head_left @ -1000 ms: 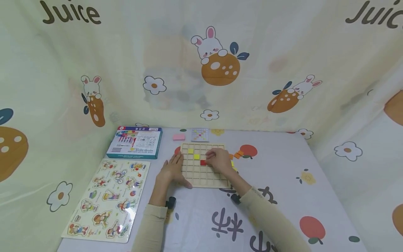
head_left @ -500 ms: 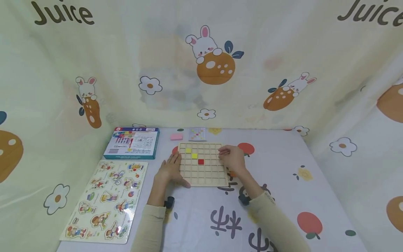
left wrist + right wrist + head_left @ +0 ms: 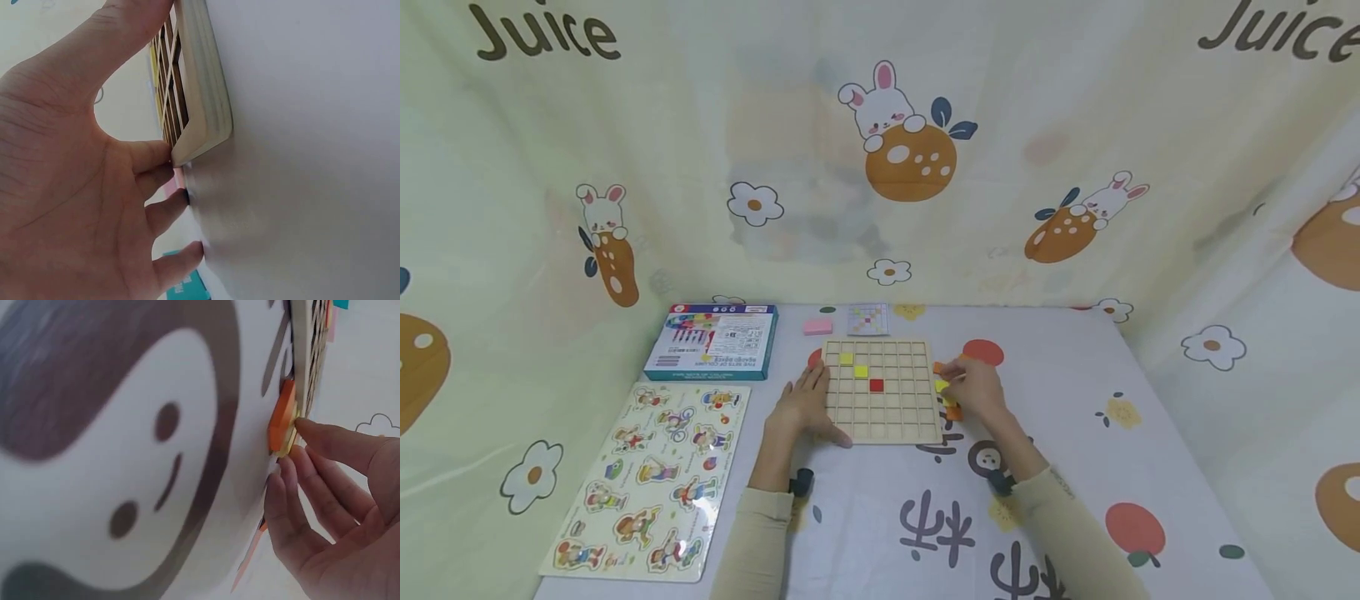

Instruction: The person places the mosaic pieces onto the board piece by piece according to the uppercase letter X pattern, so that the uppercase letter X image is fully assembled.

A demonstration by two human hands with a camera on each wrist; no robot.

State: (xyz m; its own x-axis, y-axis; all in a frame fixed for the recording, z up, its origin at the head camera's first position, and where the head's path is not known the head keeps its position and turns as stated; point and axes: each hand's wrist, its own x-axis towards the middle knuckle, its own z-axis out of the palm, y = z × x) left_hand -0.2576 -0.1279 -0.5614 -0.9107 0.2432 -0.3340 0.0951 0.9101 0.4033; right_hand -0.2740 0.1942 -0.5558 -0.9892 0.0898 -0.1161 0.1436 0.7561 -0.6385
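A wooden grid board [image 3: 895, 414] lies flat on the table. Along its diagonal sit two yellow tiles [image 3: 861, 372] and a red tile [image 3: 877, 386]. My left hand [image 3: 801, 411] rests at the board's left side, thumb by the near corner and spread fingers along the left edge. In the left wrist view those fingers are fairly straight at the board's corner [image 3: 215, 100]. Just right of the board, my right hand [image 3: 979, 388] pinches a yellow tile [image 3: 289, 445] between thumb and fingertips. An orange tile [image 3: 282, 417] lies right beside it; other loose tiles are partly hidden by the hand.
Behind the board are a pink block [image 3: 817, 326] and a small pattern card [image 3: 868, 320]. A blue-edged box [image 3: 711, 342] stands at the back left, with a picture puzzle board [image 3: 647, 479] in front of it. A printed curtain [image 3: 1000, 250] hangs behind the table.
My right hand has left the red tile, now uncovered on the board, and moved right to the loose tiles beside it. The left hand keeps its place; the head view has shifted slightly.
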